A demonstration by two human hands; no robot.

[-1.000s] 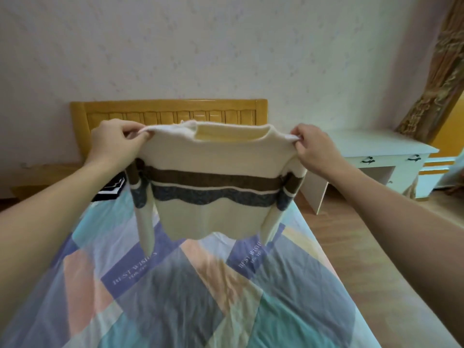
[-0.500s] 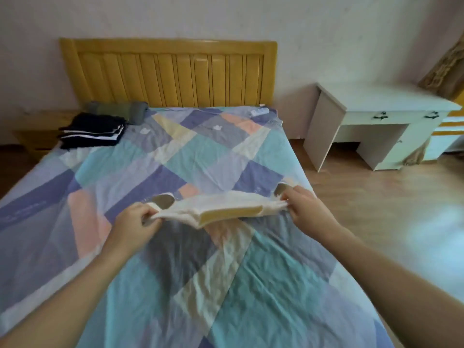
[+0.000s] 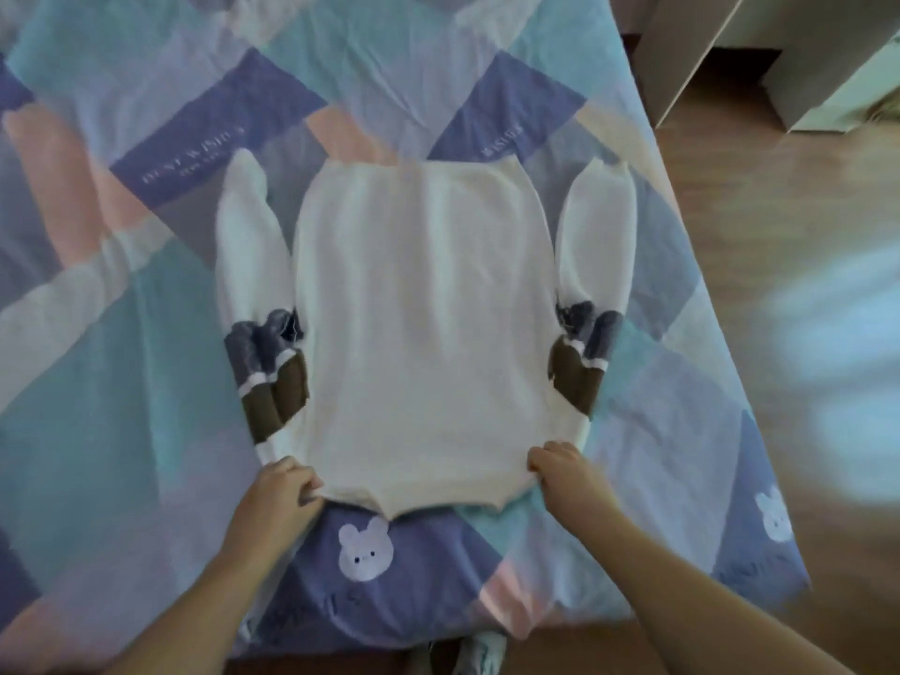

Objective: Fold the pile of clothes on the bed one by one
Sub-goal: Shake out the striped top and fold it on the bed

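Observation:
A cream sweater lies spread flat on the patchwork bedspread, its plain side up and its neck edge toward me. Both sleeves run along its sides, each showing a blue and a brown stripe near the shoulder. My left hand pinches the near left shoulder corner. My right hand pinches the near right shoulder corner. The striped front is hidden underneath.
The bed's right edge runs diagonally past the sweater, with wooden floor beyond it. A white desk stands at the top right. The bed's near edge is just below my forearms.
The sweater was held up in the air by its shoulders, then swung down, and now lies flat on the bed. My head has tilted down over it.

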